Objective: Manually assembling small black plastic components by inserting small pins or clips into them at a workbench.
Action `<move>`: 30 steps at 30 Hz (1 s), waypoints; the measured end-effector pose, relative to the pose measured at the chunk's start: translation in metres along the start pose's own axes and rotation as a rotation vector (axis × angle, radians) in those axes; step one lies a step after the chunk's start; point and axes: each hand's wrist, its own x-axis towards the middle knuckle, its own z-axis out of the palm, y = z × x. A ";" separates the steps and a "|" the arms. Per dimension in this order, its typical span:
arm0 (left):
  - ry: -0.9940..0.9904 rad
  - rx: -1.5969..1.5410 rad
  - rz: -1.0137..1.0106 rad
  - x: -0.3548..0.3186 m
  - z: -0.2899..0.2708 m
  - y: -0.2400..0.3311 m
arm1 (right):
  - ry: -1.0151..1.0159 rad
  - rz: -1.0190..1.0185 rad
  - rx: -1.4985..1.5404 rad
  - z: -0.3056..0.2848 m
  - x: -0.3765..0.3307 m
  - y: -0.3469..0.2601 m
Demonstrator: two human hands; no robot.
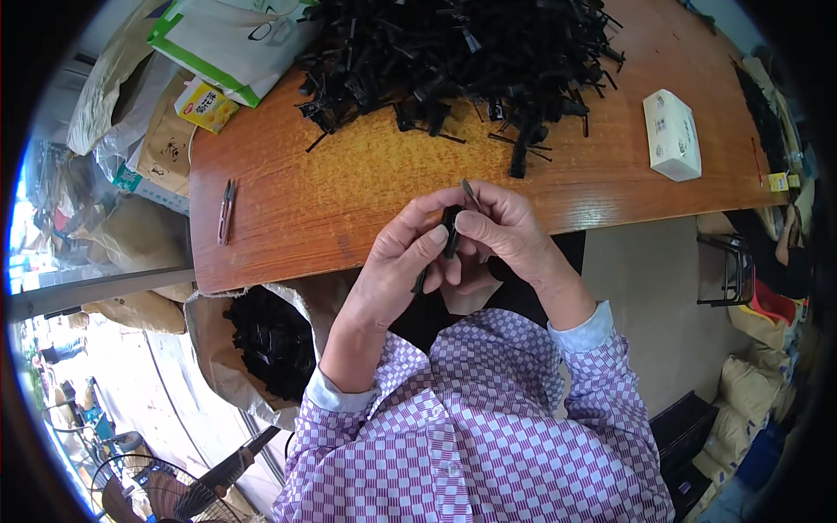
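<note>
My left hand [397, 261] and my right hand [510, 231] meet just in front of the wooden table's [349, 192] near edge. Together they pinch a small black plastic part [450, 228] between thumbs and fingers. A thin grey metal tip [469, 190] sticks up from my right hand's fingers, just above the part. Farther back on the table lies a big heap of similar black plastic parts [462, 52]. Both forearms wear purple-and-white checked sleeves.
A small pair of snips [226, 212] lies near the table's left edge. A white tissue pack [671, 135] sits at the right. A sack with black parts [270, 344] stands below the table's left corner. Bags and cartons [174, 122] crowd the left; a fan [139, 488] stands on the floor.
</note>
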 end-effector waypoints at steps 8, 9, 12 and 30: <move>0.171 0.737 0.345 -0.002 0.004 -0.015 | 0.125 -0.095 -0.321 0.013 0.002 0.015; 0.209 0.784 0.395 -0.004 0.003 -0.014 | 0.177 -0.139 -0.222 0.020 0.002 0.017; 0.309 0.703 0.355 -0.011 -0.002 -0.012 | 0.150 -0.004 -0.137 0.036 -0.005 0.006; 0.574 0.740 0.610 -0.038 -0.048 -0.007 | 0.011 0.131 -0.121 0.094 0.035 0.033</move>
